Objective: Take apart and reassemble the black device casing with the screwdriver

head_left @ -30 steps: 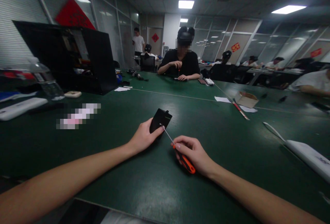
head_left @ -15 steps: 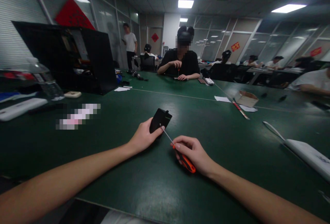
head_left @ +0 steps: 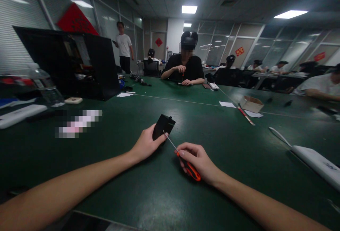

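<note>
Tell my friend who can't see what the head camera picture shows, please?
The left hand steadies a small black device on a green table, while the right hand holds an orange-handled screwdriver with its tip on the device. Across the table, a person in black sits working, with others farther back.

A wide green table point(head_left: 239, 146) is stretching across an office, with glass partition walls point(head_left: 228, 46) running behind it. Ceiling light panels point(head_left: 189, 9) are glowing overhead. A red diamond decoration point(head_left: 77, 20) is hanging on the left wall above an open black case point(head_left: 66, 64).
</note>
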Available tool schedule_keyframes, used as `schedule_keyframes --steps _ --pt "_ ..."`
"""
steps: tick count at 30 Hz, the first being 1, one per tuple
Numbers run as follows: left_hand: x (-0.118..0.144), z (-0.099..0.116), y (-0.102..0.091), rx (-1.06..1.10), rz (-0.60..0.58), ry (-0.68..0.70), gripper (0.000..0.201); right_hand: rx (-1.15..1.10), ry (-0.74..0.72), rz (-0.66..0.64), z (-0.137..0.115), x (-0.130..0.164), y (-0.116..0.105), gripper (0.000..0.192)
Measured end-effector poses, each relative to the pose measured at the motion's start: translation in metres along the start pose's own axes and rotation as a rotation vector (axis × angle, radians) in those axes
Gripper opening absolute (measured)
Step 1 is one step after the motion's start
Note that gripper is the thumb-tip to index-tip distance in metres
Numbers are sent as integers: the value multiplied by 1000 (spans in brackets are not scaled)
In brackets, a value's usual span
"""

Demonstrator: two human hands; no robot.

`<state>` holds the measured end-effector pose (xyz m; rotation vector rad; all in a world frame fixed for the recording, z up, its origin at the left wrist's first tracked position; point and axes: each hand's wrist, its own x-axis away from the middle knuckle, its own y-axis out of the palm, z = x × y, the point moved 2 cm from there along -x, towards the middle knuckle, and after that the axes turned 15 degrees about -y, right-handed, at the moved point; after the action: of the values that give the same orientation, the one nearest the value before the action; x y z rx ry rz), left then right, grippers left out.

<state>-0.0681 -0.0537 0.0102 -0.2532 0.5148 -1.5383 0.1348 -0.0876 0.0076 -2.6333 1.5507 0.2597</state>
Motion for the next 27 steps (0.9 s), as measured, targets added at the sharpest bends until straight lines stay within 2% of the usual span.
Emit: schedule_keyframes --steps 13,18,27 --pt "-2 -2 -2 -22 16 -13 39 -24 -5 -3 1 -2 -1 31" --pt "-2 1 -6 -67 39 13 38 -54 -13 -60 1 -5 -2 32" --pt "0 2 -5 -103 27 58 33 18 30 -68 4 -4 2 35"
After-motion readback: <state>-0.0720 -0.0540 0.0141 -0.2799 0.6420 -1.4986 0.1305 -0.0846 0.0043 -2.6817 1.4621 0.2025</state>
